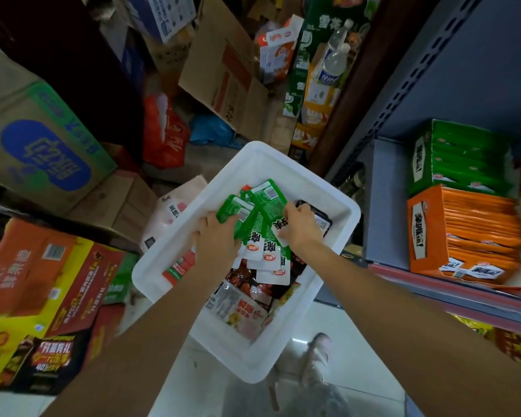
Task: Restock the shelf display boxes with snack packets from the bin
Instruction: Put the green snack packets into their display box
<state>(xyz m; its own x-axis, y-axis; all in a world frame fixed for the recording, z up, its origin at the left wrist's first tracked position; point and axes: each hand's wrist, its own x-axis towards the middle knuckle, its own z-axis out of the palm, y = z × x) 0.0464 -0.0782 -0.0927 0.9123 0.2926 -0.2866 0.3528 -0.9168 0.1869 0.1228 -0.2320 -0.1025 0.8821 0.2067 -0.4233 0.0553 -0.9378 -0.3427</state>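
A white plastic bin (337,254) sits in front of me, filled with mixed snack packets. Both hands are inside it on a fanned bunch of green and white snack packets (263,206). My left hand (215,240) grips the bunch from the left side. From the right, my right hand (298,227) pinches the packets' edges. On the shelf at the right stand a green display box (460,159) and below it an orange display box (463,233), both holding upright packets.
Red, dark and clear packets (241,308) fill the bin's near end. Cardboard cartons (39,139) and colourful boxes (45,296) crowd the left side. The grey metal shelf (385,203) rises at the right. Pale floor tiles and my shoe (318,353) show below the bin.
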